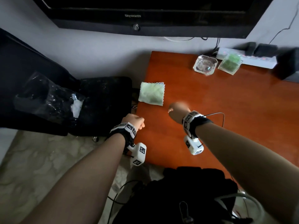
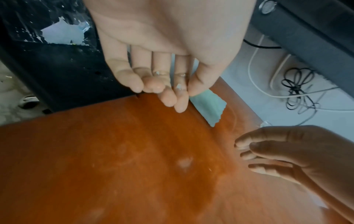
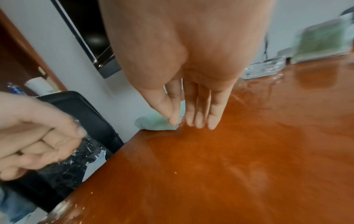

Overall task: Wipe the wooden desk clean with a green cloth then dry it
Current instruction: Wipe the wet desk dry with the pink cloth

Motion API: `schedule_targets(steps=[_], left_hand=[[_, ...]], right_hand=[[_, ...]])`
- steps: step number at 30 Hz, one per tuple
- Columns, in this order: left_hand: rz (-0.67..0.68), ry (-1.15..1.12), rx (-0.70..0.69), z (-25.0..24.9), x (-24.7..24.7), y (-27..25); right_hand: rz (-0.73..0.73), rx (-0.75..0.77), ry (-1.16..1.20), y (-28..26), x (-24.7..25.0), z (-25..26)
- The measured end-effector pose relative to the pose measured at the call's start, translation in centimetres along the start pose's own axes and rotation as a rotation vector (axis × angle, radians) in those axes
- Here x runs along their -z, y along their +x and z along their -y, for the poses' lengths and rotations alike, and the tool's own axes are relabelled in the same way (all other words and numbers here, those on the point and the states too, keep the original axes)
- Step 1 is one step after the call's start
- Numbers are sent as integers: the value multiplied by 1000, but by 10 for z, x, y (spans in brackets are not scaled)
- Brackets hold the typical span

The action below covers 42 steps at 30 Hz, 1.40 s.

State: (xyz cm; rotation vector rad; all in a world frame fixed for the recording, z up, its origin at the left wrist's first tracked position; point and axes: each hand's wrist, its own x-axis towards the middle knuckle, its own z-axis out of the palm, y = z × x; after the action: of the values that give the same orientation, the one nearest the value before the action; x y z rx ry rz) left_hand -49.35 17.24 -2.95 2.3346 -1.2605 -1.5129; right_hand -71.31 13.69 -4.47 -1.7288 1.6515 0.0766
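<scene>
The wooden desk (image 1: 218, 113) is glossy orange-brown, with faint pale smears (image 2: 184, 162) on its top. A folded green cloth (image 1: 151, 93) lies flat near the desk's left edge, and no hand touches it. My left hand (image 1: 140, 125) hovers at that edge below the cloth, fingers loosely curled and empty (image 2: 162, 94). My right hand (image 1: 171, 109) hangs just right of the cloth's near corner, its fingers (image 3: 199, 121) straight, pointing down and holding nothing. Part of the cloth (image 3: 159, 123) shows behind the right thumb.
A glass ashtray (image 1: 205, 63), a clear packet with green contents (image 1: 229, 63), a white power strip (image 1: 252, 61) and a black box (image 1: 289, 65) sit along the desk's back. A black chair (image 1: 100, 104) stands left of the desk. A black bag (image 1: 186, 191) lies at the near edge.
</scene>
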Motion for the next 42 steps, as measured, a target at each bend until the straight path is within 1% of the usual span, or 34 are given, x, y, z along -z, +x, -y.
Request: schedule_targets(steps=[3,5,8,11,13,15,18,20,23,27,31,33,36,38,40,42], left_hand=[[-48,45,-26,8,28,34],[-37,99,-39,10,43,61],[43,180,-72,5,59,104],[108,234,-135,-2,68,139],[199,227,-160,-6,67,158],[295,223,-165,-10,64,173],[386,234,-160,-20,58,187],[377,262,-191,-27,55,192],[278,357,-311,-37,55,195],[166,407,-385,-47,59,187],[35,501,-565,-64,49,168],[23,538,-628,-73,36,157],[63,547,-722,-80,9,138],[87,585,-833,-81,-12,124],[125,676,-943,-80,-33,112],[140,821,-1023,-74,-49,107]], right_hand=[[-46,14,-15,30,-6,32],[-96,0,-4,51,-14,50],[-171,-84,22,78,-29,69],[-175,-133,-141,93,-40,83],[-191,-176,-204,96,-45,90],[-211,-224,-208,95,-50,95],[-240,-326,-163,88,-60,95],[-279,-415,-73,80,-64,90],[-348,-532,19,63,-67,76],[-390,-643,81,37,-68,49],[-432,-715,121,14,-76,34],[-451,-697,125,6,-83,35],[-447,-583,95,-5,-95,40],[-425,-505,26,-14,-102,40],[-419,-455,-28,-27,-108,38],[-403,-413,-78,-42,-117,37]])
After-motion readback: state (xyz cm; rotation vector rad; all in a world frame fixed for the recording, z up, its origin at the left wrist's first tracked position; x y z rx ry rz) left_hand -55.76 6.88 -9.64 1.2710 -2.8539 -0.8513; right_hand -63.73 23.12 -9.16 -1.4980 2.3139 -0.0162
